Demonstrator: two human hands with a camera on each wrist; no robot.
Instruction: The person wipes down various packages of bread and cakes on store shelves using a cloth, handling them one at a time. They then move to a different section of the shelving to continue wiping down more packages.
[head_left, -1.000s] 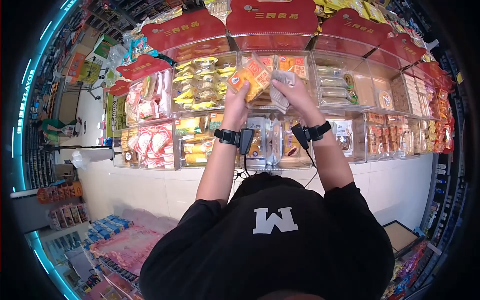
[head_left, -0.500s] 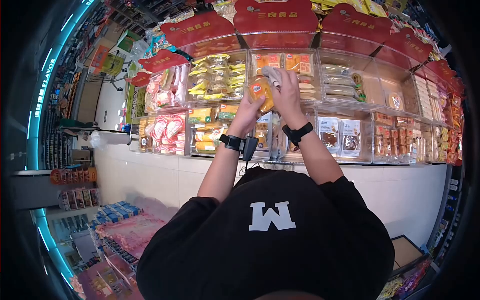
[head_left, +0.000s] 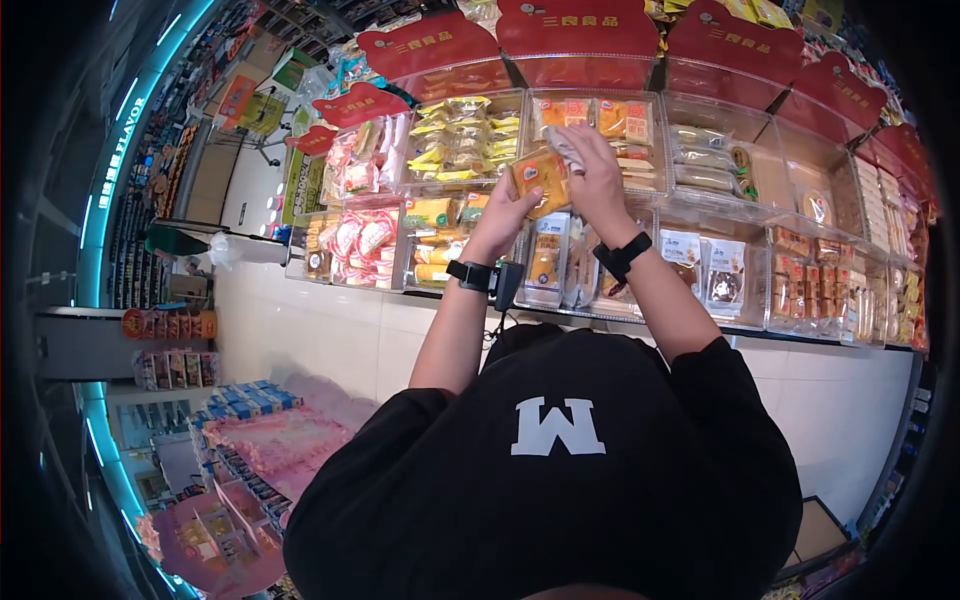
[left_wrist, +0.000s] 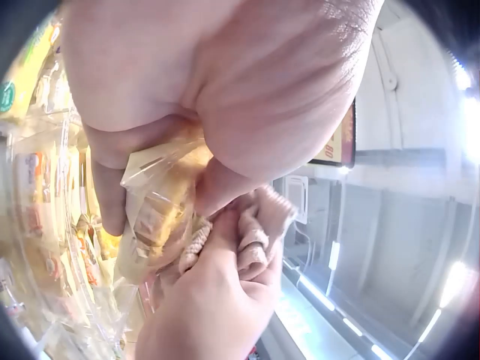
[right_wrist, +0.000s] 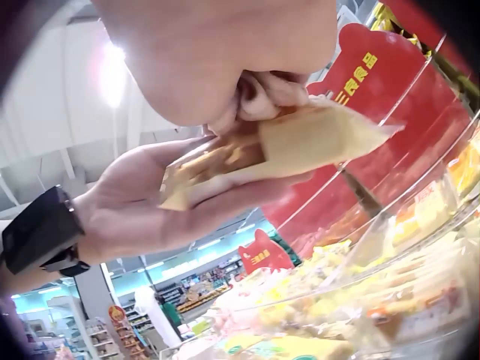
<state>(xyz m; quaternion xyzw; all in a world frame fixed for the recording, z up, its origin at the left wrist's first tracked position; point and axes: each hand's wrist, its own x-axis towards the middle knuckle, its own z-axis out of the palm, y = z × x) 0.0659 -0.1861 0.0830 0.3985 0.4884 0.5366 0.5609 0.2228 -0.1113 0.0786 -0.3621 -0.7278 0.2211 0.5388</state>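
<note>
A yellow bread package (head_left: 543,183) in clear wrap is gripped by the left hand (head_left: 503,216), thumb on its front and fingers behind. The right hand (head_left: 598,186) pinches a bunched grey-white cloth (head_left: 565,148) against the package's right side. In the left wrist view the striped cloth (left_wrist: 253,240) is folded between the right hand's (left_wrist: 206,304) thumb and fingers, touching the wrap (left_wrist: 154,217). The right wrist view has the package (right_wrist: 300,142) lying along the left hand's (right_wrist: 150,199) fingers. Both hands are above the clear bins.
Clear bins hold yellow-wrapped snacks (head_left: 462,140), pink-and-white packs (head_left: 362,248) and white pouches (head_left: 725,272). Red signs (head_left: 578,30) stand behind them. A pink display (head_left: 270,440) stands at lower left. Farther left is a white bag (head_left: 222,248) near a person in green.
The view has shifted, so the bins sit differently. The package, earlier tilted with the cloth hanging beside it, now has the cloth bunched smaller at its upper right, under the right hand's fingers.
</note>
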